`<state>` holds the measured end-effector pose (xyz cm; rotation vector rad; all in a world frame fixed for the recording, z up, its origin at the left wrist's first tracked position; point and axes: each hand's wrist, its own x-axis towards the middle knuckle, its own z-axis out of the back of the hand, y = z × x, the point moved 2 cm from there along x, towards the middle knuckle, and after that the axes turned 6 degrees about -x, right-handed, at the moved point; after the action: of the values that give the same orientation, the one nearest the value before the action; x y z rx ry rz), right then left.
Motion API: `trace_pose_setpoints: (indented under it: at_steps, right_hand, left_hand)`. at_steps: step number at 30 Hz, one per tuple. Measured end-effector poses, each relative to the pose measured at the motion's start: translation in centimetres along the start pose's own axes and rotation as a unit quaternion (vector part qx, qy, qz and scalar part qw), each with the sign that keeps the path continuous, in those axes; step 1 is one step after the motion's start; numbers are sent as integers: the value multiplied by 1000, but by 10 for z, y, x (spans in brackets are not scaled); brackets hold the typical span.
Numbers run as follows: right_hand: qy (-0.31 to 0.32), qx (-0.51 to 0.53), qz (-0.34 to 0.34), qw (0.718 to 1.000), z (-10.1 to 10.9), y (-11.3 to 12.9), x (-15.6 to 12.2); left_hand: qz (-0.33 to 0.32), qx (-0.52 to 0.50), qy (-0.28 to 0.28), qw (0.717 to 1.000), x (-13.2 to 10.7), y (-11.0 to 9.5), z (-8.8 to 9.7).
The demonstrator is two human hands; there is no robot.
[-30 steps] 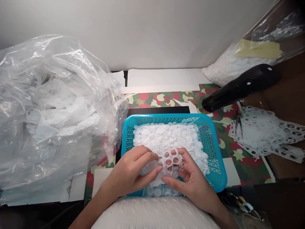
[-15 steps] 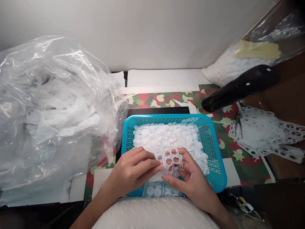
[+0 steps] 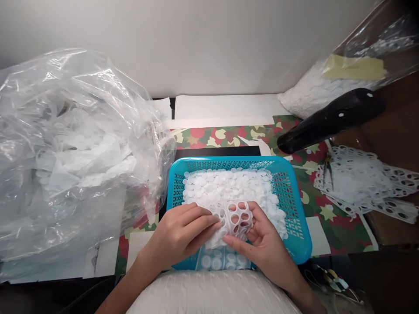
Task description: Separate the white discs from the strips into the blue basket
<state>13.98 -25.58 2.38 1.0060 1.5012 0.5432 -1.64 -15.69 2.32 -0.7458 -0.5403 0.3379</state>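
Observation:
My left hand [image 3: 178,233] and my right hand [image 3: 262,240] meet over a blue plastic mesh basket [image 3: 288,205]. Between them is a white perforated sheet [image 3: 238,220] with round holes. The right fingers hold its holed part, and the left fingertips pinch its edge, where a white film [image 3: 218,233] bends. Loose white round discs [image 3: 225,187] fill the basket. Several more discs [image 3: 216,261] lie at the basket's near end, partly under my hands.
A large clear plastic bag of white discs [image 3: 75,144] fills the left side. At back right are a taped bag of discs [image 3: 310,89] and a black tapered handle [image 3: 330,120]. Perforated white scrap [image 3: 363,183] and tweezers [image 3: 328,174] lie on patterned paper at right.
The holed sheet has shifted slightly up and to the right between my fingers, and my left hand has drawn slightly back. More discs show at the basket's near end.

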Motion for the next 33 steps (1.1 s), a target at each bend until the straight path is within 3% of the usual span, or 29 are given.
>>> trace_pose_setpoints:
  at_steps: [20,25,30,33]
  right_hand:
    - [-4,9,8,1000,2,3,7]
    - [-12,-13,7,1000,2,-2,6]
    - [-76,-17,-43,996,4,-14,4]
    - [-59,-26,-29,997,3,-11,4]
  left_hand:
    - [2,-15,9,1000,4,0,3]
    - [-29,0,21,999,5,-2,3]
    - [-55,16,-27,998,2,-3,4]
    - [-58,12,-25,998,2,-4,5]
